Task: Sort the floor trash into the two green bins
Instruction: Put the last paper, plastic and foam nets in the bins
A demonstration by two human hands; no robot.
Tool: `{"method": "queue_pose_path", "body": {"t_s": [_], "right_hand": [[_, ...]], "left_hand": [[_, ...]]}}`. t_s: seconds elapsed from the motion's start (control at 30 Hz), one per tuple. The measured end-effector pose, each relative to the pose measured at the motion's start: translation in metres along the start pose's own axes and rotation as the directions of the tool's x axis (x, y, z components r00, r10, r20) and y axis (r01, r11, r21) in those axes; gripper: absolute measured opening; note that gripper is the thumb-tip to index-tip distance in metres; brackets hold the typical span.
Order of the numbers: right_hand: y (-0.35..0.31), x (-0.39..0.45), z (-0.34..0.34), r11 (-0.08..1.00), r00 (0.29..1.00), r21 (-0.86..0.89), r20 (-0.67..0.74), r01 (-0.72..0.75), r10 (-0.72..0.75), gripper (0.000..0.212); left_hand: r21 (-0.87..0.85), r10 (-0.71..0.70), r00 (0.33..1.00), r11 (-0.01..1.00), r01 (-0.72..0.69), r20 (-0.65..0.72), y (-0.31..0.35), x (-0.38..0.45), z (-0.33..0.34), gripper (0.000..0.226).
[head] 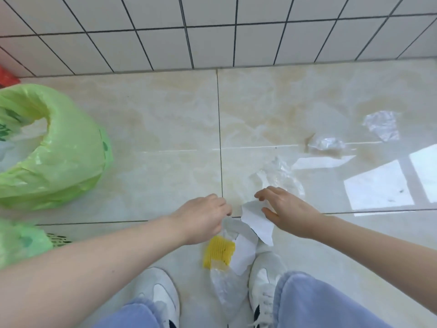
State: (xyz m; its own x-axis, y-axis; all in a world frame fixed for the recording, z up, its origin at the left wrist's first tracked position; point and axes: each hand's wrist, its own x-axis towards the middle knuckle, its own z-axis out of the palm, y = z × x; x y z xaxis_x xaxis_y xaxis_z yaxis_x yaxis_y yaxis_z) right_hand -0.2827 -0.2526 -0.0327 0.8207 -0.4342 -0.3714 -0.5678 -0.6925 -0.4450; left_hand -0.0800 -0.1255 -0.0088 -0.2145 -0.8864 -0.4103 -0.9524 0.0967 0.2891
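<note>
Left hand (pixel 203 216): reached down over the cream marble-look floor tiles (pixel 165 129); fingers curled, pinching the top edge of a clear crinkled plastic bag with a yellow ribbed patch (pixel 218 253); bag hung from that hand between the two white sneakers (pixel 163 292)
Right hand (pixel 286 209): hovered just beside the left; fingers spread and relaxed, gripping nothing; a torn white paper scrap (pixel 257 220) lay directly beneath the palm; contact with it could not be told
Trash still on the floor: a clear crumpled plastic film (pixel 279 176) just beyond the right fingertips; a second clear crumpled wrapper (pixel 327 144) farther off; a third clear plastic piece (pixel 382 125) beyond that, toward the right
Bins: a bin lined with a light green plastic bag (pixel 61 147) stood far left, mouth open, white paper inside; a second green-lined bin (pixel 21 240) showed partly at the left edge, nearer
Wall: white square tiles with dark grout (pixel 212 31) behind the floor
</note>
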Motion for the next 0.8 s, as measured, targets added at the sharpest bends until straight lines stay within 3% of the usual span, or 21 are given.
{"method": "queue_pose_path", "body": {"t_s": [0.17, 0.43, 0.6, 0.7, 0.8], "right_hand": [[0.011, -0.002, 0.022, 0.995, 1.000, -0.092, 0.002, -0.030, 0.030, 0.040], [0.009, 0.008, 0.029, 0.980, 0.994, -0.172, 0.023, -0.100, 0.106, 0.060], [-0.001, 0.015, 0.034, 0.964, 0.988, -0.222, 0.030, -0.144, 0.155, 0.069], [-0.004, 0.019, 0.038, 0.944, 0.980, -0.273, 0.022, -0.186, 0.200, 0.074], [0.002, 0.022, 0.039, 0.940, 0.975, -0.268, 0.007, -0.211, 0.221, 0.058]], "left_hand": [[-0.116, -0.047, 0.995, 0.993, 0.037, -0.087, 0.032, 0.018, 0.042, 0.032], [0.096, 0.046, 0.996, 0.995, -0.038, -0.078, 0.067, 0.029, 0.079, 0.038], [0.070, -0.019, 0.990, 0.997, 0.028, -0.138, 0.069, 0.033, 0.091, 0.062], [0.037, -0.047, 0.982, 0.998, 0.055, -0.184, 0.068, 0.032, 0.092, 0.065], [0.004, -0.077, 0.981, 0.997, 0.079, -0.176, 0.065, 0.029, 0.088, 0.075]]}}
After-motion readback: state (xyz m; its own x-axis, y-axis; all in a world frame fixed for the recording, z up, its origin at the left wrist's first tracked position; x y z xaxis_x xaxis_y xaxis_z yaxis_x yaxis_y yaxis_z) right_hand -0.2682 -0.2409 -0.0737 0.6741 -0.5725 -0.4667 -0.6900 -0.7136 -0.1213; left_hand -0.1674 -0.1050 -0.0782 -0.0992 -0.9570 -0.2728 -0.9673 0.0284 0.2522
